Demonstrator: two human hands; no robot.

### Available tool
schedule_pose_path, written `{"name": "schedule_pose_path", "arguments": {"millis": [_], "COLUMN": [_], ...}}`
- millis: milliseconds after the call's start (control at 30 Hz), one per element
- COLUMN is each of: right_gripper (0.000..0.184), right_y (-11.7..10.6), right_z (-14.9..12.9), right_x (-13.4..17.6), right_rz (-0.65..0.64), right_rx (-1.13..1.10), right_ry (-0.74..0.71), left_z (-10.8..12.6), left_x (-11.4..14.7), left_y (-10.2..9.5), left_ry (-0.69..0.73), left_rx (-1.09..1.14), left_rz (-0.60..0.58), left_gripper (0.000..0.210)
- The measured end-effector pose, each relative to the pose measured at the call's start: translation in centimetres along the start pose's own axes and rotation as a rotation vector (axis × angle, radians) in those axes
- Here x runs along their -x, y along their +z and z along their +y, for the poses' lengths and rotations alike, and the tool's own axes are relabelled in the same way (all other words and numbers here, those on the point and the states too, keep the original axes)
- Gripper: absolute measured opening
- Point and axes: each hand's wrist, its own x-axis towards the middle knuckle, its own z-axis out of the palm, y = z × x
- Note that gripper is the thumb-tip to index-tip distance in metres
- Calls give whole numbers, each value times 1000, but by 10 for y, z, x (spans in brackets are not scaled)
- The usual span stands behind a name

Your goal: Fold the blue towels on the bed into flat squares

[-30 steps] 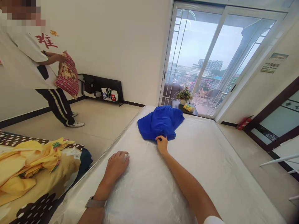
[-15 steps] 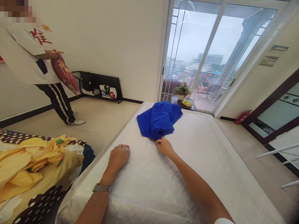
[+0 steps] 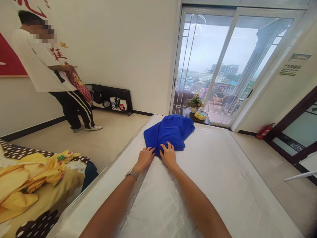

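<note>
Both forearms stretch out over a plastic-wrapped mattress (image 3: pixel 223 185), and the two hands now meet at the near edge of a crumpled blue cloth (image 3: pixel 170 132) lying toward the mattress's far end. The left hand (image 3: pixel 145 157), flat on the plastic half a second ago and well apart from the cloth, has come forward to its near left corner; its fingers curl at the hem, though whether that grip has closed on the fabric cannot be told. The right hand (image 3: pixel 168 153) keeps its place at the near edge, fingers pressed down into the folds, grip drawn together on the cloth. With both hands on it, the cloth looks set to be gathered or spread. To the left, yellow bedding (image 3: pixel 29 178) is heaped on a second bed. Farther off, another person (image 3: pixel 49 72) stands by the wall holding a red patterned bag (image 3: pixel 79 84). Beyond the mattress's far edge, a potted plant (image 3: pixel 195 102) sits before the glass balcony doors (image 3: pixel 223 62).
</note>
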Motion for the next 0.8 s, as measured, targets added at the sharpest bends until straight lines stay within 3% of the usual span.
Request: {"name": "schedule_pose_path", "arguments": {"millis": [100,200,400,500,600,700,800], "right_gripper": [34,30,31,31,33,34,38], "right_y": [3,4,11,11,9,2,-12], "right_z": [24,41,43,38,33,26,13], "right_x": [-17,-36,-46,-42,-43,-45,-41], "right_rz": [33,0,23,22,-9,-66,-131], "right_rx": [-64,-142,-143,-113,-82,-44,24], "right_ry": [-47,-16,48,60,90,124,135], "left_z": [1,-2,-21,-30,-16,28,87], "left_x": [-13,-11,13,50,110,176,224], "left_y": [12,13,-9,-32,-63,-89,-95], "left_ry": [-3,-15,-3,15,34,197,351], "left_rx": [-89,-129,-182,-190,-117,150,322], "left_rz": [19,19,-63,-141,-326,-495,-495], "left_gripper": [32,30,37,40,36,27,20]}}
